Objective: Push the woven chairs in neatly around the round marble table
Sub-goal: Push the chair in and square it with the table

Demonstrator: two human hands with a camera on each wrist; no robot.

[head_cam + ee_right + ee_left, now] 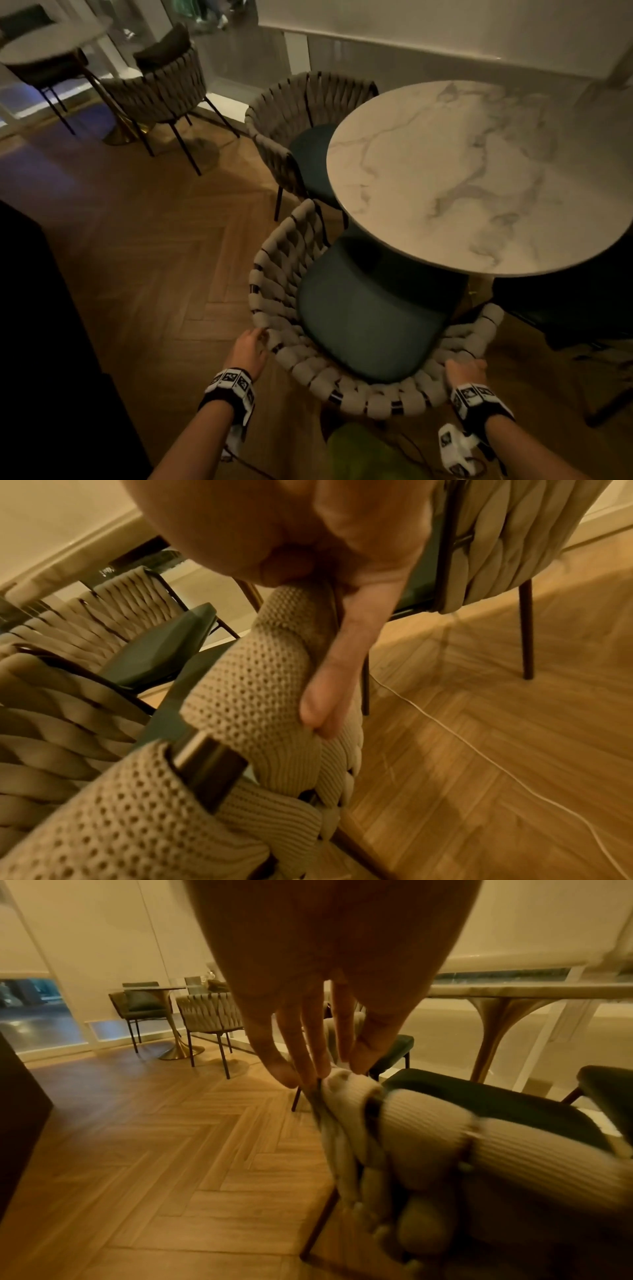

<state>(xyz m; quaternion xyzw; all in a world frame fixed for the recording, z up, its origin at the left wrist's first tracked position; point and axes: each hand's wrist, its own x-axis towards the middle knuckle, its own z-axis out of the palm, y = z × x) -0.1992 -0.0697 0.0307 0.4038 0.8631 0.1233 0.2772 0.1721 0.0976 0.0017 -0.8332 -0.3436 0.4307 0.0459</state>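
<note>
The round marble table (479, 171) stands to the right of centre. A woven chair (291, 294) with a teal seat is right in front of me, its seat front under the table's edge. My left hand (255, 339) is at the left of its back rim, and in the left wrist view its straight fingers (301, 1053) touch the woven rim (421, 1118). My right hand (466, 366) grips the rim on the right, with its thumb (337, 664) lying down the outer side. A second woven chair (301, 113) stands at the table's far left, its seat partly under the top.
A dark chair (565, 308) stands at the table's right. Another round table (51, 41) with woven chairs (161, 89) is at the back left. Dark furniture (34, 342) borders the left. A white cable (479, 750) runs over the herringbone wood floor (154, 257).
</note>
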